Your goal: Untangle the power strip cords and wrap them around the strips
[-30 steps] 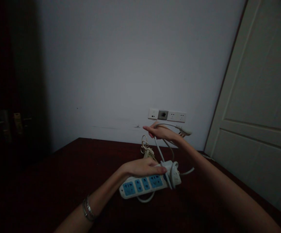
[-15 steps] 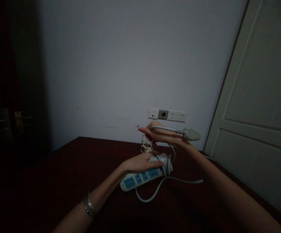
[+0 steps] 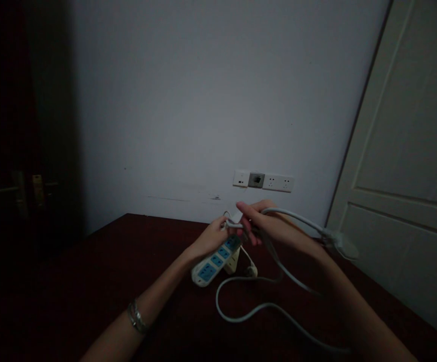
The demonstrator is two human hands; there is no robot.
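Observation:
A white power strip (image 3: 211, 265) with blue socket faces is tilted up, its far end in the grip of my left hand (image 3: 211, 236). My right hand (image 3: 269, 221) is closed on the strip's pale cord, close beside my left fingertips. The cord (image 3: 237, 320) runs down in a loose curve over the table. Its plug (image 3: 345, 246) hangs over my right forearm, slightly blurred. Behind the strip is a cream block with slots (image 3: 232, 261), partly hidden, with a thin white cord near it. Between my hands, a small white piece (image 3: 236, 216) shows.
The dark red table (image 3: 158, 251) meets a grey wall (image 3: 188, 125). A row of wall sockets (image 3: 278, 183) sits just above the far edge. A pale panelled door (image 3: 403, 166) stands at the right, and a dark door with handles (image 3: 39, 188) at the left.
The cord has come off the strip's end and now lies in longer, looser curves. My right hand and the plug have moved right, and the strip's far end has tilted up.

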